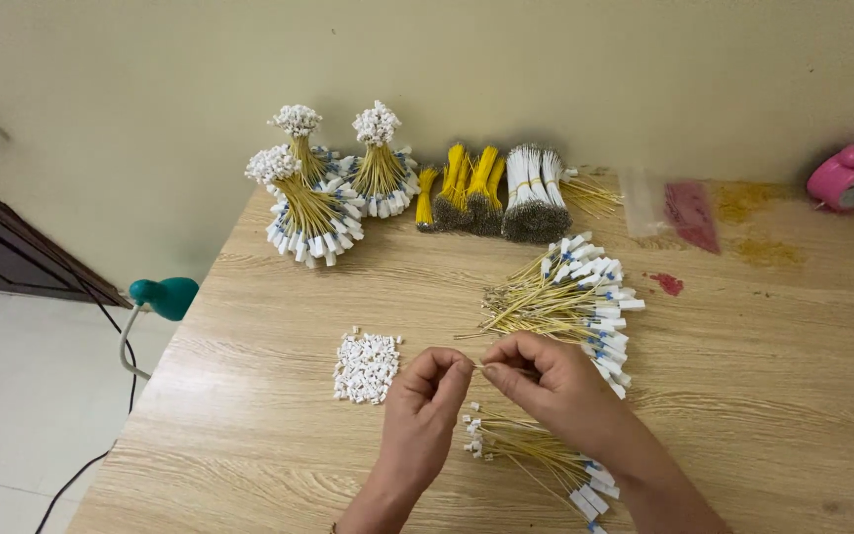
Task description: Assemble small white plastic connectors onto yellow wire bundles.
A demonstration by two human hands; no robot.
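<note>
Hands meet over bench (249, 415). Left hand (425, 400) fingers pinched on small white cap (470, 367); right hand (555, 381) fingers grasp thin yellow wire (491, 368), tip at cap. Cap pile (367, 367) just left of hands. Capped wires (531, 450) below hands; uncapped bunch (565, 302) behind hands.

Single view, camera on my head. Looks forward and down across wooden table (249, 415) toward pale wall (546, 59) behind it. My left hand (425, 410) and right hand (555, 386) enter from bottom edge, close to lens, near frame centre. Table's far edge meets wall in upper third. Floor (12, 396) and table's left edge visible at left. No second view sharing scene.
</note>
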